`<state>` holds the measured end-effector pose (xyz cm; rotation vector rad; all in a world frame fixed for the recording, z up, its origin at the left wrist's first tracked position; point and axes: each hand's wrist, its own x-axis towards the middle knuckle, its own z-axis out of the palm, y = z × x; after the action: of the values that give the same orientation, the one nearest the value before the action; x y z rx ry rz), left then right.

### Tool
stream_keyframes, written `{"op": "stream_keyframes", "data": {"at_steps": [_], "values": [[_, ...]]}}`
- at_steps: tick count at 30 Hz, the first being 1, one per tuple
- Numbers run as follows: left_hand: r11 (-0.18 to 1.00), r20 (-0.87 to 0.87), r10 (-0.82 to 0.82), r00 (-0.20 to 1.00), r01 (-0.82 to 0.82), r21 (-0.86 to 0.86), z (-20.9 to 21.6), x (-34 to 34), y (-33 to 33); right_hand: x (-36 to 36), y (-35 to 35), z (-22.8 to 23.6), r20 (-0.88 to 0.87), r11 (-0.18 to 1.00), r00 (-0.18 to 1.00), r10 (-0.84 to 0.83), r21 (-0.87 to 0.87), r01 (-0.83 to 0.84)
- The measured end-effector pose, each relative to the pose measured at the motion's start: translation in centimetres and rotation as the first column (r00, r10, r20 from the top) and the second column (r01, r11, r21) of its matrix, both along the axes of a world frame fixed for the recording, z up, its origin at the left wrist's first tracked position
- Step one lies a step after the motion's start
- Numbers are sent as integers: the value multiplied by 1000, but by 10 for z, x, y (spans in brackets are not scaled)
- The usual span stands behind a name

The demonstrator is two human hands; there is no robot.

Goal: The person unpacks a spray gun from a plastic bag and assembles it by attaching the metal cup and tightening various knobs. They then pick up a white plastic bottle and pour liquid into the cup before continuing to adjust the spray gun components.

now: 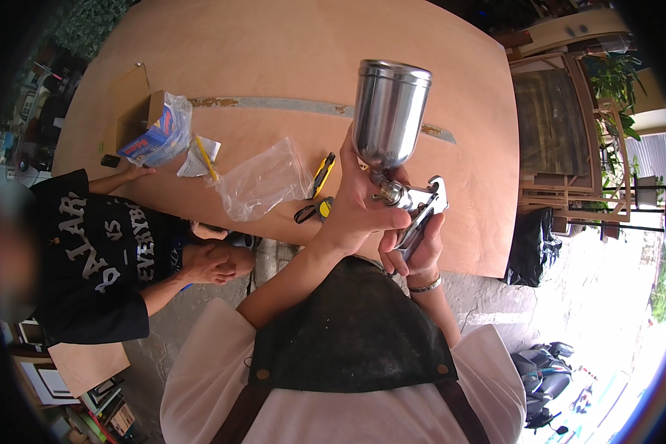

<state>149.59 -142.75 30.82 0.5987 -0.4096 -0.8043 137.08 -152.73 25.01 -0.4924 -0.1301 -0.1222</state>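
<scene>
A silver spray gun (414, 203) with a shiny metal cup (394, 111) on top is held up over the near part of the table, the cup leaning slightly to the right. My left hand (359, 207) is closed about the joint between cup and gun body, its thumb pointing right. Around the handle, lower down, my right hand (422, 255) has its fingers wrapped. Parts of both hands' fingers are hidden behind the gun.
On the brown table (274, 59) lie a clear plastic bag (266, 181), a yellow utility knife (323, 175), a tape measure (325, 208), a yellow pencil (206, 157) and an open cardboard box (137, 111) with a plastic-wrapped package (159, 137). A person (103, 251) in black sits at left.
</scene>
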Motion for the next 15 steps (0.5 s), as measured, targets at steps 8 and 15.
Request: {"op": "stream_keyframes", "data": {"at_steps": [8, 15], "values": [[998, -32, 58, 998, -57, 41, 10, -7, -2, -2, 0, 5, -74, 944, 982, -173, -295, 144], [964, -174, 43, 984, 5, 266, -4, -1, -2, -2, 7, 32, 2, 328, 907, -422, -932, 154]]}}
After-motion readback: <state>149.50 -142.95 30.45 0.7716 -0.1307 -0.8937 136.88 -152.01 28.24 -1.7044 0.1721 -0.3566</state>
